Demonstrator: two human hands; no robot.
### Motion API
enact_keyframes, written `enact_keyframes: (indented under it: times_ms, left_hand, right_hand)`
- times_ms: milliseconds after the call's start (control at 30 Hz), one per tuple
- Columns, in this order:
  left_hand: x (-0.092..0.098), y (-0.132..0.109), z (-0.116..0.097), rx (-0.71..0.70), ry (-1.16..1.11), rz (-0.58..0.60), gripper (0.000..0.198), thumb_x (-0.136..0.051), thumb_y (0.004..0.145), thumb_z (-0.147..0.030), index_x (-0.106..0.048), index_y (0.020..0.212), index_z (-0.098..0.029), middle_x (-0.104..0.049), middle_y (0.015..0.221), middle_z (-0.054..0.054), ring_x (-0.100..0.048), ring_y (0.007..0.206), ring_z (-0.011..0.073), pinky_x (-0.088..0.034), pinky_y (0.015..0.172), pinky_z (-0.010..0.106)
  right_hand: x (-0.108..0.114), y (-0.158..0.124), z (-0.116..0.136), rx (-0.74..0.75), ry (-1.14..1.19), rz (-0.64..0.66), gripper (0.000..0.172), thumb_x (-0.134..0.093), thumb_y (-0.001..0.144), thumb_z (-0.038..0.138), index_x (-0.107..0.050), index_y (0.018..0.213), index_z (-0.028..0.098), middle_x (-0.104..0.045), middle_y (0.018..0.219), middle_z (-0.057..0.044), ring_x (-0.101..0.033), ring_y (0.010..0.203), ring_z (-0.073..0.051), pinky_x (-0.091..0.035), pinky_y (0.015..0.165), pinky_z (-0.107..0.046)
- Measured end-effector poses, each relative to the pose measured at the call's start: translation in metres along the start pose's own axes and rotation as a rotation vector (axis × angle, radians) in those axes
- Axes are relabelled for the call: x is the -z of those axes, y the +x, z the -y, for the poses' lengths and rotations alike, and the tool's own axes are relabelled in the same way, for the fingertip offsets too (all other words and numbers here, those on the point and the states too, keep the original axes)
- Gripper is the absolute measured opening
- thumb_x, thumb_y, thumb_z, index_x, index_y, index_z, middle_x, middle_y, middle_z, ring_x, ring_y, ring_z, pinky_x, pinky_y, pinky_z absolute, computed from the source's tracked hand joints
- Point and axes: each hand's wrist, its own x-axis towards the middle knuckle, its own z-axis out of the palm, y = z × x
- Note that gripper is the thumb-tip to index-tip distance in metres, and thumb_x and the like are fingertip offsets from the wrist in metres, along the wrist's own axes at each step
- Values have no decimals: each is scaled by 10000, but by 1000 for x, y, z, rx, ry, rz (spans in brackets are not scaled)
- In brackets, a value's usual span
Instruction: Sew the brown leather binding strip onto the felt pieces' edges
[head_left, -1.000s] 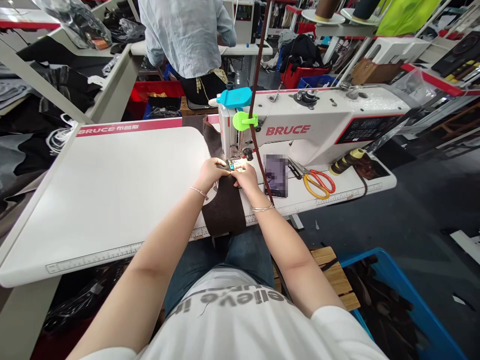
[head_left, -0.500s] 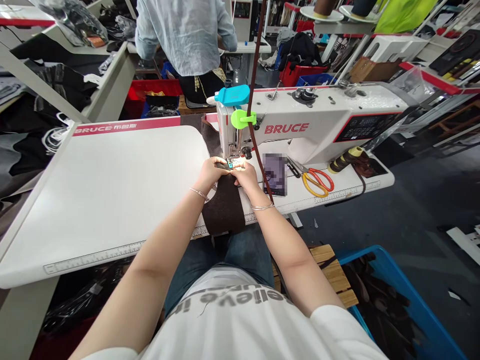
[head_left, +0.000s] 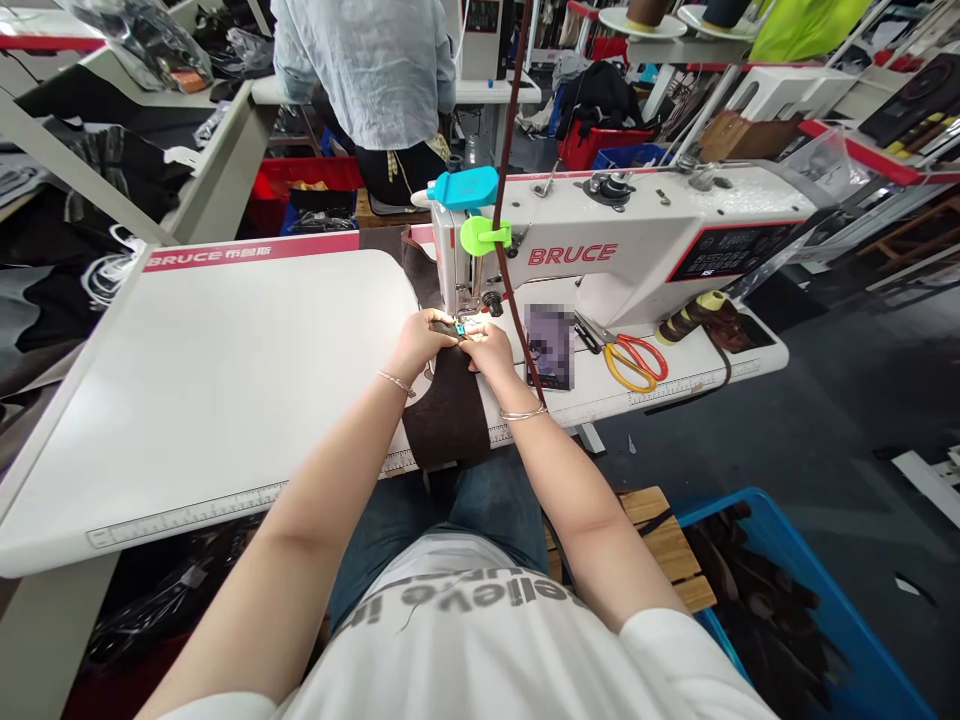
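A dark brown piece of fabric [head_left: 450, 425] runs under the needle area of a white sewing machine [head_left: 637, 230] and hangs over the table's front edge. My left hand [head_left: 420, 343] is closed on the fabric just left of the presser foot [head_left: 460, 327], fingers bent. My right hand [head_left: 489, 348] is closed beside it, with its fingertips pressed on the fabric right of the foot. The two hands nearly touch. My fingers partly hide the foot and the fabric's edge there. A narrow brown strip [head_left: 513, 300] hangs in front of the machine, passing right of my right hand.
Right of my hands lie a phone [head_left: 550, 345], scissors [head_left: 636, 362] with red and yellow handles, and a thread cone [head_left: 690, 317]. A blue bin [head_left: 825, 610] of brown pieces stands at lower right. Another person [head_left: 367, 70] sits beyond the table [head_left: 247, 380].
My hands stay at the presser foot, holding the fabric in nearly the same place. The other person's arm on the right has drawn in toward their body.
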Motion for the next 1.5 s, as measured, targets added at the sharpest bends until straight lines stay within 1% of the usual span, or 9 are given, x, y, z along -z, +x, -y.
enact_keyframes:
  times_ms: [167, 300, 400, 600, 733, 867, 1067, 1267, 1500]
  left_hand:
    - [1, -4, 1, -40, 120, -71, 301, -710, 497, -68, -608, 763, -165, -587, 712, -11, -577, 737, 192, -448, 723, 316]
    - [-4, -10, 3, -122, 213, -154, 356, -672, 519, -21, -588, 827, -180, -614, 938, 40, -568, 1010, 247, -443, 933, 366]
    - [-9, -17, 6, -153, 251, -199, 435, -659, 544, -15, -572, 934, -189, -559, 1114, 86, -510, 1158, 266, -439, 991, 383]
    - [-15, -32, 8, -233, 419, -210, 347, -602, 690, -37, -598, 1010, -173, -314, 1466, 149, -503, 1258, 300, -439, 1051, 432]
    - [-15, -39, 11, -270, 568, -132, 184, -527, 819, -99, -684, 893, -162, -475, 1356, 138, -526, 1207, 307, -432, 1057, 463]
    - [-14, -49, 18, -405, 795, -87, 296, -436, 931, -199, -728, 885, -210, -621, 1180, 111, -485, 1214, 336, -432, 1017, 499]
    - [-13, -67, 24, -524, 931, 60, 422, -343, 973, -234, -570, 1312, -126, -596, 1280, 172, -412, 1357, 335, -365, 1107, 498]
    - [-13, -77, 23, -501, 955, 115, 502, -347, 971, -295, -456, 1413, -83, -487, 1437, 202, -355, 1412, 366, -328, 1138, 533]
    - [-18, -85, 22, -442, 928, 98, 513, -337, 964, -272, -424, 1439, -100, -431, 1502, 174, -305, 1450, 360, -278, 1174, 557]
  right_hand:
    - [-2, -6, 2, 34, -74, -56, 270, -598, 724, 278, -538, 982, 223, -666, 805, 23, -579, 483, -110, -456, 518, -229]
    - [-8, -10, 1, 110, -215, -147, 200, -586, 749, 266, -549, 940, 219, -677, 935, -17, -646, 733, -180, -487, 619, -265]
    - [-11, -13, 1, 177, -301, -191, 223, -588, 767, 246, -560, 985, 207, -675, 986, -45, -642, 903, -222, -504, 748, -304]
    - [-11, -20, 2, 199, -377, -183, 306, -537, 796, 166, -550, 1102, 184, -667, 1013, -85, -638, 953, -254, -504, 806, -351]
    - [-9, -22, 2, 200, -366, -172, 298, -548, 792, 159, -563, 1090, 176, -676, 984, -79, -640, 969, -244, -509, 831, -349]
    - [0, -31, -2, 166, -255, -124, 265, -614, 777, 222, -600, 1038, 180, -687, 932, -55, -659, 887, -216, -523, 775, -309]
    - [19, -62, -20, 16, 55, 38, 238, -576, 853, 358, -647, 1017, 200, -673, 737, -5, -601, 492, -118, -503, 529, -246]
    - [24, -99, -40, -19, 274, 128, 323, -564, 856, 441, -661, 986, 162, -644, 673, -4, -589, 445, -91, -453, 410, -181]
    - [1, -137, -57, -18, 440, 214, 393, -518, 875, 526, -651, 970, 169, -630, 654, 0, -582, 460, -73, -457, 440, -161]
